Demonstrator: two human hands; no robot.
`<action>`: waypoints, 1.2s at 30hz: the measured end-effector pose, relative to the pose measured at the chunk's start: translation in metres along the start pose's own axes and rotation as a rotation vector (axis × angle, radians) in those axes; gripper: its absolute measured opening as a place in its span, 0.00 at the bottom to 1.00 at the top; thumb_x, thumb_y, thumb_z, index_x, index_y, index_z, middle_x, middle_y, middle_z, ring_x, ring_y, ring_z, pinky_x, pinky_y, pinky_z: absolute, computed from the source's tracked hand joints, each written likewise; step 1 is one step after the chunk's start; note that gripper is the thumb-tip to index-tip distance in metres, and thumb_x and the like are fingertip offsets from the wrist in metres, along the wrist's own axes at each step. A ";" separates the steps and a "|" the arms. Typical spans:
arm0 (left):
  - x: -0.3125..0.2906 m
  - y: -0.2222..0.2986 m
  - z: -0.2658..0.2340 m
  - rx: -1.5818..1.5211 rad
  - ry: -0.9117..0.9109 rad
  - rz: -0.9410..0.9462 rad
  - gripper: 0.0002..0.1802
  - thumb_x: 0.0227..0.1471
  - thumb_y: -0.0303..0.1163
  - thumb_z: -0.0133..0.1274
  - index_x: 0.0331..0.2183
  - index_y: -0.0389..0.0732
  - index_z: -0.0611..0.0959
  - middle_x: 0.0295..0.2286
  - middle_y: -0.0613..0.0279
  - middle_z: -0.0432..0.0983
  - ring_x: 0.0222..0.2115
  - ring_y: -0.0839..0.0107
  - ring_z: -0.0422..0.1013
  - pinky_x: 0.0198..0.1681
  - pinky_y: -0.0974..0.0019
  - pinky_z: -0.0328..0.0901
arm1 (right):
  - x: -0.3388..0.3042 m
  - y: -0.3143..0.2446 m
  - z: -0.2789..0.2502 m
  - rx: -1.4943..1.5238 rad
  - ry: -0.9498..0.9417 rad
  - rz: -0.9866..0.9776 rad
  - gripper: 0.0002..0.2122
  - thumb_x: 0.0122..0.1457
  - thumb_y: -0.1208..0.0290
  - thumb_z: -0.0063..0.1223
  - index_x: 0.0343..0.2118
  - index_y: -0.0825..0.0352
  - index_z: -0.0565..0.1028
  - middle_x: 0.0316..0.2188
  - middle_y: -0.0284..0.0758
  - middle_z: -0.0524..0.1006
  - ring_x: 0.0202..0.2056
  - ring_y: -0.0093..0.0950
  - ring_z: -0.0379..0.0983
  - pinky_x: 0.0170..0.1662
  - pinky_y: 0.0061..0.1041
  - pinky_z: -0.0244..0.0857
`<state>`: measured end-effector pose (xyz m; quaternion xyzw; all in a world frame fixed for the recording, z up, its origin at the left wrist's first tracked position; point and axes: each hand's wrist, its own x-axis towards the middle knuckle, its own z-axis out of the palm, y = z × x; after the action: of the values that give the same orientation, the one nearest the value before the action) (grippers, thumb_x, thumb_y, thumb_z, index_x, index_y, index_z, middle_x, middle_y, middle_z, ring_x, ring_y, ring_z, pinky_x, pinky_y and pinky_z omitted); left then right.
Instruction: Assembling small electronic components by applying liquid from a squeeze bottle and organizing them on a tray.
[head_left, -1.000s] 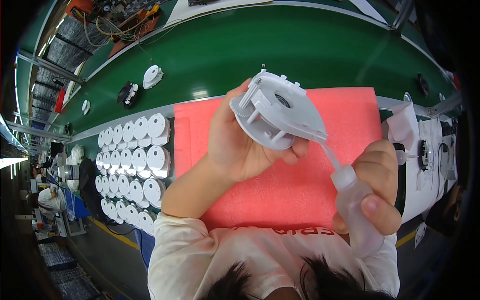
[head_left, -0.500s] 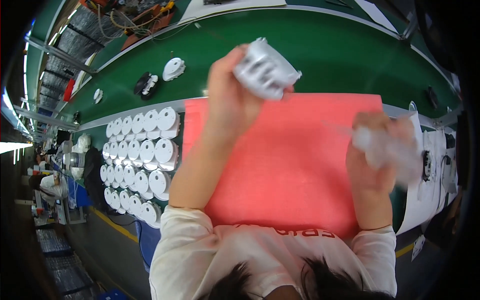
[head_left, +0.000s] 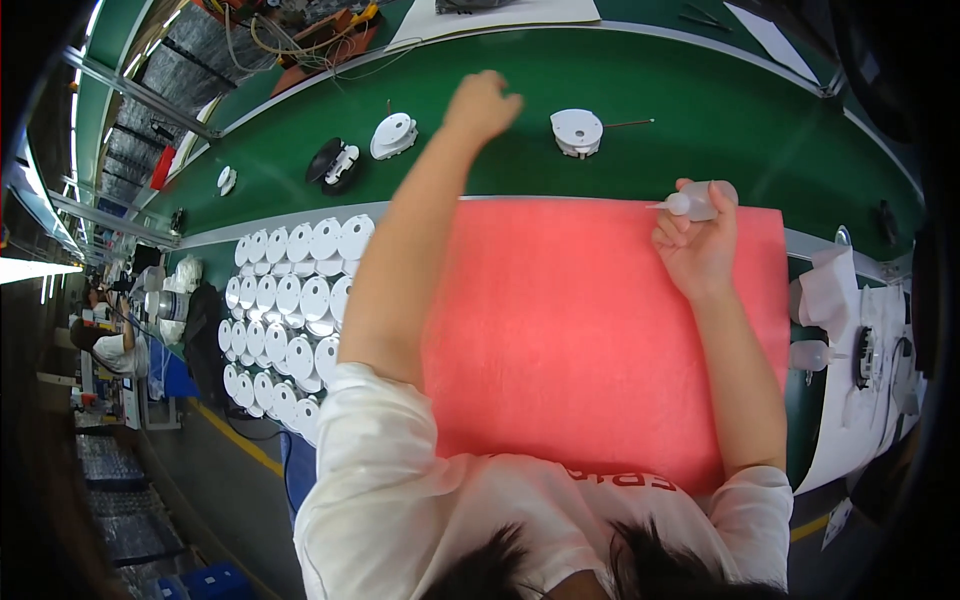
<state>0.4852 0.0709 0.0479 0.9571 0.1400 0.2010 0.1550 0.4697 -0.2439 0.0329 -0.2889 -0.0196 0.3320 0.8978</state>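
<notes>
My left hand (head_left: 482,105) is stretched over the far green surface. It looks empty, its fingers slightly bent and apart. To its right stands a round white plastic unit (head_left: 577,128) with a thin brownish wire or rod sticking out at its side. In my right hand (head_left: 698,250) is a translucent squeeze bottle (head_left: 716,203) with a white pointed nozzle tipped to the left, held above the far right part of a pink mat (head_left: 570,330). Left of my left hand sit another white unit (head_left: 393,134) and a black round unit (head_left: 331,165).
Several rows of white round units (head_left: 288,292) stand left of the mat, partly behind my left arm. A second translucent bottle (head_left: 808,355) and a white sheet (head_left: 835,420) with a dark part (head_left: 864,357) lie at right. Cables (head_left: 310,55) hang at the far left.
My left hand has let go of the white unit, which now stands on the green surface, and has moved away from it. My right hand with the squeeze bottle has moved farther out and left.
</notes>
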 end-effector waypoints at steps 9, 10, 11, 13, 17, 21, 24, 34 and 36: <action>0.005 -0.096 -0.040 0.360 -0.260 -0.641 0.12 0.42 0.30 0.49 0.31 0.35 0.80 0.36 0.45 0.74 0.35 0.61 0.73 0.37 0.65 0.67 | 0.002 0.001 -0.001 0.024 0.058 -0.012 0.16 0.53 0.54 0.43 0.33 0.63 0.70 0.14 0.29 0.62 0.15 0.19 0.51 0.22 0.18 0.46; 0.006 -0.095 -0.039 0.357 -0.263 -0.645 0.12 0.42 0.30 0.49 0.31 0.35 0.80 0.36 0.45 0.74 0.35 0.61 0.73 0.37 0.65 0.67 | 0.002 0.001 -0.002 0.021 0.060 -0.008 0.16 0.53 0.54 0.43 0.33 0.63 0.70 0.14 0.29 0.62 0.15 0.19 0.51 0.22 0.18 0.46; 0.007 -0.094 -0.038 0.286 -0.279 -0.645 0.11 0.41 0.29 0.48 0.30 0.35 0.81 0.33 0.47 0.75 0.32 0.61 0.74 0.35 0.65 0.68 | 0.002 0.002 -0.002 0.022 0.053 -0.012 0.16 0.53 0.54 0.43 0.33 0.63 0.69 0.14 0.29 0.62 0.15 0.19 0.51 0.22 0.18 0.46; 0.004 -0.102 -0.039 0.086 -0.243 -0.611 0.09 0.39 0.26 0.48 0.25 0.35 0.81 0.22 0.52 0.76 0.21 0.62 0.74 0.27 0.64 0.68 | 0.003 0.004 0.002 0.017 0.025 0.004 0.16 0.53 0.55 0.43 0.33 0.64 0.69 0.14 0.29 0.62 0.15 0.19 0.51 0.22 0.18 0.46; -0.022 -0.061 -0.070 -0.565 0.066 -0.481 0.13 0.40 0.26 0.50 0.32 0.32 0.78 0.24 0.54 0.75 0.19 0.69 0.73 0.21 0.69 0.66 | 0.006 0.002 -0.002 0.060 -0.055 0.022 0.15 0.53 0.56 0.43 0.33 0.64 0.69 0.15 0.29 0.61 0.16 0.19 0.51 0.22 0.18 0.47; -0.123 0.017 -0.171 -0.952 0.095 -0.286 0.15 0.44 0.30 0.53 0.33 0.29 0.75 0.23 0.56 0.74 0.22 0.72 0.73 0.25 0.77 0.66 | 0.008 0.000 -0.011 0.079 -0.063 0.038 0.15 0.53 0.57 0.44 0.34 0.66 0.69 0.16 0.29 0.60 0.17 0.19 0.51 0.23 0.18 0.47; -0.218 0.031 -0.231 -0.990 0.377 -0.327 0.15 0.46 0.30 0.51 0.34 0.27 0.74 0.22 0.54 0.74 0.19 0.72 0.71 0.23 0.75 0.65 | 0.006 0.001 -0.008 0.057 -0.091 0.030 0.15 0.53 0.59 0.44 0.35 0.67 0.69 0.18 0.30 0.61 0.18 0.20 0.51 0.24 0.18 0.47; -0.422 0.044 -0.200 -0.838 0.583 -1.053 0.09 0.45 0.28 0.53 0.30 0.32 0.74 0.16 0.66 0.71 0.11 0.79 0.65 0.14 0.79 0.55 | 0.016 0.002 -0.010 0.032 -0.160 0.009 0.15 0.55 0.62 0.42 0.38 0.71 0.65 0.19 0.33 0.60 0.19 0.21 0.50 0.25 0.19 0.47; -0.438 0.044 -0.190 -0.751 0.568 -1.169 0.08 0.45 0.27 0.53 0.30 0.33 0.75 0.16 0.66 0.71 0.11 0.80 0.65 0.14 0.79 0.55 | 0.018 0.002 -0.009 0.037 -0.168 0.002 0.15 0.55 0.63 0.42 0.38 0.72 0.65 0.19 0.32 0.59 0.19 0.21 0.51 0.25 0.19 0.47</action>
<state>0.0278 -0.0686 0.0796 0.5209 0.5819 0.3594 0.5107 0.4850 -0.2366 0.0216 -0.2433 -0.0882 0.3564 0.8978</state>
